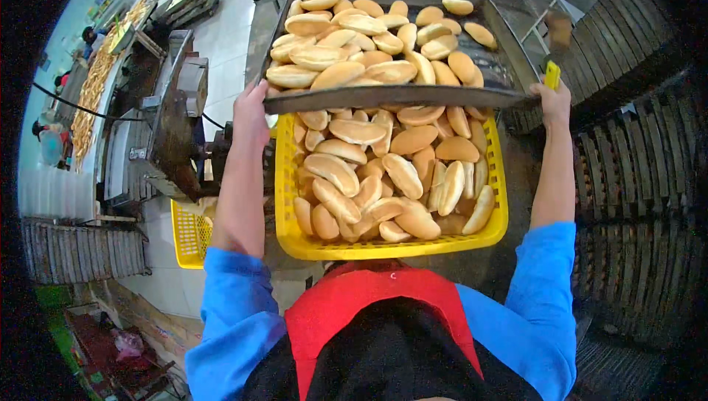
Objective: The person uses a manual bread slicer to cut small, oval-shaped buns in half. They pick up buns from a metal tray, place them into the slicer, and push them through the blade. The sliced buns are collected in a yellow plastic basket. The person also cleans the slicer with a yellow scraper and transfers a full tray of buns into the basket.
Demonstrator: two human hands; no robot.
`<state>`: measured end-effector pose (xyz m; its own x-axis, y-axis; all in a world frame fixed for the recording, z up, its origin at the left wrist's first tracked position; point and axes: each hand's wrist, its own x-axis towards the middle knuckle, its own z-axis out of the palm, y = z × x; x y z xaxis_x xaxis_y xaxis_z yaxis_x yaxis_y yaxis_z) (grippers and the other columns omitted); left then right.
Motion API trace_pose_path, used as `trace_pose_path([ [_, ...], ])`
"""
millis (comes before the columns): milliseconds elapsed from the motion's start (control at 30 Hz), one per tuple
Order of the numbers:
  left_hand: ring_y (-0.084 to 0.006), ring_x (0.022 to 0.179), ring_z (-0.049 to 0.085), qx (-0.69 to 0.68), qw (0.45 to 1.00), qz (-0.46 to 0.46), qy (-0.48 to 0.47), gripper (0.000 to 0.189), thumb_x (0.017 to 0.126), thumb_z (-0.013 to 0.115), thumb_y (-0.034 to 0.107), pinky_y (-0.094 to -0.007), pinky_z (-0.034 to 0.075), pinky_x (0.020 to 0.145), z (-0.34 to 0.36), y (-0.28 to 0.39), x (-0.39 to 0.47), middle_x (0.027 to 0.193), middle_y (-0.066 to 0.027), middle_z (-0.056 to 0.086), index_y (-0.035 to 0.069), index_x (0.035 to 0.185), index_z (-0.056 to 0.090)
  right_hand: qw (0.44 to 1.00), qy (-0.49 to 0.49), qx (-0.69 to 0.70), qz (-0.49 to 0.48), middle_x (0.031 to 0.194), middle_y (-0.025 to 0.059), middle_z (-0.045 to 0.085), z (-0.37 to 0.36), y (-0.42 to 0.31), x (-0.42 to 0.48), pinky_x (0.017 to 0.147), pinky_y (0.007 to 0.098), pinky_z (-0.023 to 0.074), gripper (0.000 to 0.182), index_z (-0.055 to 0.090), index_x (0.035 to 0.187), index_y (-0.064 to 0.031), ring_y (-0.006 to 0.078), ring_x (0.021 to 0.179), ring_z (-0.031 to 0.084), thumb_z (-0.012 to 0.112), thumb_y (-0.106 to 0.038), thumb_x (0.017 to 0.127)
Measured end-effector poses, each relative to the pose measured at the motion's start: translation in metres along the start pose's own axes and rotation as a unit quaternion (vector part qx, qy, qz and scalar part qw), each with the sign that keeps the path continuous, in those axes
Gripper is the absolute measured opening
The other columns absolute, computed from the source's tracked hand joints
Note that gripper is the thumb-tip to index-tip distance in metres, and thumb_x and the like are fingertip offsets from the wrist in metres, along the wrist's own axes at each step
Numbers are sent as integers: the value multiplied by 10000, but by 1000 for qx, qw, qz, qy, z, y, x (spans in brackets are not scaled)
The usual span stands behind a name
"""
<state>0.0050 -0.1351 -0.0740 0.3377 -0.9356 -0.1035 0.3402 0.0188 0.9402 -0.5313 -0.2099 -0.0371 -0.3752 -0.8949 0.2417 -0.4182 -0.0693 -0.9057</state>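
A dark metal tray (398, 96) with raised sides spans the upper middle, piled with small oval bread rolls (337, 58), thickest on its left side. My left hand (252, 108) grips the tray's near left corner. At the near right corner my right hand (552, 97) holds the tray, with a small yellow object (552, 75) of unclear kind also at its fingers. Below the tray's near edge is a yellow plastic basket (391, 252) heaped with more rolls (402, 175). The tray's near edge hides the basket's far rim.
A second yellow basket (188, 235) stands on the floor at left. Dark slatted stacks (625, 158) line the right side. Dark metal equipment (171, 119) stands left of me. Farther left, people (91, 36) are beside a long table covered with many bread pieces (94, 97).
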Motion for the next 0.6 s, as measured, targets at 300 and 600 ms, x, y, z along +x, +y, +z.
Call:
trace_pose_path([
  [300, -188, 1132, 513, 23, 999, 29, -9, 438, 902, 520, 130, -311, 343, 1008, -69, 24, -209, 1213, -104, 570, -66, 1291, 467, 997, 39, 18, 58, 826, 19, 583, -96, -23, -218, 660, 227, 453, 251, 581, 966, 7, 94, 715, 550, 689, -14, 741],
  [600, -234, 1075, 541, 495, 817, 293, -22, 330, 837, 590, 94, -353, 401, 947, -78, 33, -225, 1135, -118, 587, -2, 1151, 557, 951, 39, -303, 40, 737, 135, 620, -95, -48, -260, 653, 335, 472, 383, 595, 959, -8, 248, 681, 602, 663, -362, 828],
])
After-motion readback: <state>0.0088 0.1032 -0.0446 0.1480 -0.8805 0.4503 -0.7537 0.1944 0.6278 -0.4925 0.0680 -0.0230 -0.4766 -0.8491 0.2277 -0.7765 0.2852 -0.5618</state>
